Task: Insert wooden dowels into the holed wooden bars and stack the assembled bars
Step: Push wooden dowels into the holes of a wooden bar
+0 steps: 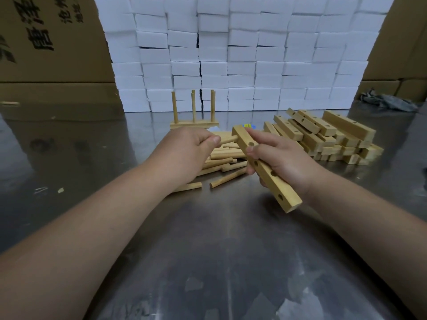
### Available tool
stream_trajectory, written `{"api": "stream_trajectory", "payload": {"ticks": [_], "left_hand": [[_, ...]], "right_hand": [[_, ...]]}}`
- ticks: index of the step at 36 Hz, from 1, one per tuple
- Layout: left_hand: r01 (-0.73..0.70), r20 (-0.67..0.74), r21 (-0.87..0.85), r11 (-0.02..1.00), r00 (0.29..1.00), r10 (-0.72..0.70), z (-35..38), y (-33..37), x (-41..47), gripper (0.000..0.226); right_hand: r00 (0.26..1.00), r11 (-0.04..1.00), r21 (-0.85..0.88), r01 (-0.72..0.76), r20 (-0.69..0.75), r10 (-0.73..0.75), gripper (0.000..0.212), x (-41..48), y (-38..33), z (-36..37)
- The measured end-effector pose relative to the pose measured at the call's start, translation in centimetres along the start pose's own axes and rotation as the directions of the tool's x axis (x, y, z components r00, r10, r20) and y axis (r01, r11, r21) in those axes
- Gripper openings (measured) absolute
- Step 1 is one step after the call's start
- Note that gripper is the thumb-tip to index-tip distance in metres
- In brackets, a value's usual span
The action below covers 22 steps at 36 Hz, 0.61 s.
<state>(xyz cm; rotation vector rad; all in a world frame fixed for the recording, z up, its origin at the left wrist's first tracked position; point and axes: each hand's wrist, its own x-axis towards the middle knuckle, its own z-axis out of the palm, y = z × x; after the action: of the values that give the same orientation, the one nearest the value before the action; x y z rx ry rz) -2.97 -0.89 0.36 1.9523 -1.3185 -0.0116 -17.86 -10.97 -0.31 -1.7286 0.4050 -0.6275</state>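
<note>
My right hand point(279, 158) grips a holed wooden bar point(272, 179) above the table, tilted with its far end up. My left hand point(187, 148) pinches a dowel point(227, 140) whose tip meets the bar's side near the far end. Several open holes show along the bar. Under my hands lies a loose heap of dowels point(221, 168). Behind them stands an assembled bar point(195, 124) with three upright dowels. A pile of holed bars point(323, 137) lies to the right.
The work surface is a shiny metal table point(219, 250). A wall of white boxes point(242, 54) closes the back. Cardboard cartons point(50, 42) stand at the left and right. A grey rag point(390, 101) lies at the far right.
</note>
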Motion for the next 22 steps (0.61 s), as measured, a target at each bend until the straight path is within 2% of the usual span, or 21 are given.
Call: {"api": "stream_trajectory", "payload": {"ticks": [4,7,9,11,14,16,22], "left_hand": [[-0.013,-0.106,0.012,1.000,0.994,0.015,0.1,-0.1,-0.2,0.040],[-0.022,-0.253,0.075,0.997,0.967,0.041,-0.3,0.0,0.0,0.041],[-0.027,-0.272,0.120,0.992,0.960,0.059,-0.2,0.0,0.0,0.028],[-0.047,-0.157,0.236,0.971,0.984,0.086,0.6,0.1,-0.2,0.021],[-0.129,0.105,0.417,0.900,0.990,0.093,2.3,0.1,-0.8,0.033],[-0.184,0.213,0.490,0.852,0.973,0.087,2.8,0.1,-0.9,0.038],[-0.218,0.243,0.468,0.856,0.963,0.113,2.8,0.0,-0.8,0.018]], "right_hand": [[0.999,1.000,-0.027,-0.010,-0.052,0.009,0.031,0.2,0.4,0.1],[0.972,0.996,0.085,-0.011,-0.231,0.030,0.032,1.0,0.8,-0.4],[0.927,0.985,0.172,-0.005,-0.368,0.069,0.024,1.6,1.2,-1.3],[0.886,0.973,0.232,0.000,-0.451,0.107,0.023,2.2,1.5,-2.0],[0.866,0.967,0.253,0.014,-0.487,0.115,0.018,2.7,2.0,-2.0],[0.872,0.971,0.238,0.023,-0.479,0.097,0.014,2.8,2.2,-1.7],[0.875,0.983,0.181,0.029,-0.480,0.062,0.021,3.0,2.7,-1.5]]}}
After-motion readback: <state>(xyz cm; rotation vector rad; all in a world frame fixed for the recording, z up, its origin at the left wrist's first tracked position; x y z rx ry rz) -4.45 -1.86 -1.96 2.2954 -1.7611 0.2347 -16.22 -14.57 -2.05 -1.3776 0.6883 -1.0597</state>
